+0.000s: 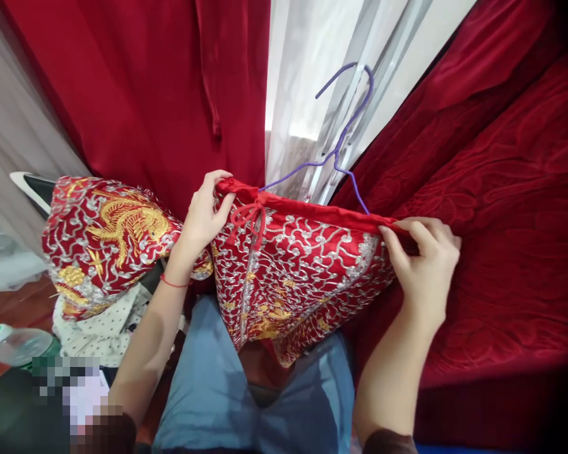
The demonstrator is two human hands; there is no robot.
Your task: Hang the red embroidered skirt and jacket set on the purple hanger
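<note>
A red skirt [307,252] with silver and gold embroidery is stretched between my two hands by its red waistband. At the band's left end, my left hand [208,211] pinches the cloth, close to a tied red drawstring bow [250,217]. My right hand [421,252] grips the right end with thumb and fingers. A purple wire hanger [336,151] rises out of the waistband, its hook pointing up and left; its lower part is hidden inside the skirt.
An embroidered red garment [123,233] with a gold dragon lies at the left, above a polka-dot cloth [104,328]. A plastic bottle [21,343] stands at lower left. Red curtains [156,75] hang behind, and dark red velvet [506,252] covers the right side.
</note>
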